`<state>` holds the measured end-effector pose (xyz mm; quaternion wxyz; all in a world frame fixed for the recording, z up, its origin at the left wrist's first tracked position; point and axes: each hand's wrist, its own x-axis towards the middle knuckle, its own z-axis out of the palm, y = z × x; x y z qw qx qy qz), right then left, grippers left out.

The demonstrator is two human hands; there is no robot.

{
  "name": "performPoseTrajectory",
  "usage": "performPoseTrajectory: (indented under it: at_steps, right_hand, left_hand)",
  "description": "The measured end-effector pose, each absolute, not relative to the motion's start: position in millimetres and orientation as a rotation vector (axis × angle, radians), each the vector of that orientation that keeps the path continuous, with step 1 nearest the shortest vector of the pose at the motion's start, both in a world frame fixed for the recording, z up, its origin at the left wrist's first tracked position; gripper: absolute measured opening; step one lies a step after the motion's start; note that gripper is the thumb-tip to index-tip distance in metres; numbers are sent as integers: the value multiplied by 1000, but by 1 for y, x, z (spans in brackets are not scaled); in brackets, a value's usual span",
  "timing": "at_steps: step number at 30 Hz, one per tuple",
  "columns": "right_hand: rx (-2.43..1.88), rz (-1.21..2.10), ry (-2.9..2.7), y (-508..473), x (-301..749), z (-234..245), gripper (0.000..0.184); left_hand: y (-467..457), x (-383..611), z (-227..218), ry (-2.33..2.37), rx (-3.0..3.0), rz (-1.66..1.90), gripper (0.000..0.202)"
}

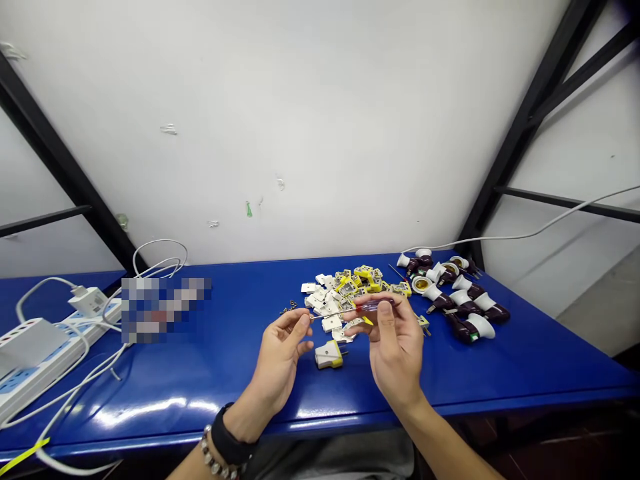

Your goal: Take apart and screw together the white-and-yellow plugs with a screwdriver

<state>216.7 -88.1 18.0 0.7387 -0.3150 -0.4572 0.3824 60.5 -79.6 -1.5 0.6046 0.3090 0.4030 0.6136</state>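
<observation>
A screwdriver [376,306] with a clear purplish handle lies across my right hand [397,343], its fingers and thumb closed round the handle. Its thin shaft points left, level above the table. At its tip, my left hand [283,350] pinches thumb and forefinger together; whatever is between them is too small to make out. Below and between both hands rests a white and yellow plug [329,355], its prongs facing right. Behind the hands spreads a pile of white plug covers [320,293] and yellow plug halves with metal parts [367,275]. Small brass-coloured screws [289,307] lie beside the pile.
Several dark purple and white lamp holders [467,303] are heaped on the right of the blue table [210,373]. At left are a white power strip [55,350], a charger [93,301] and looping white cables. A blurred patch [163,310] hides something. Black frame posts flank the white wall.
</observation>
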Motion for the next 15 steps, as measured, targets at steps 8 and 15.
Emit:
performPoseTrajectory:
  at_steps: [8,15]
  right_hand:
    - [-691,828,-996,-88,216,18,20]
    - [-685,830,-1007,-86,218,18,19]
  left_hand:
    - [-80,60,-3,920,723,1442,46]
    - [-80,59,-7,997,945,1433,42]
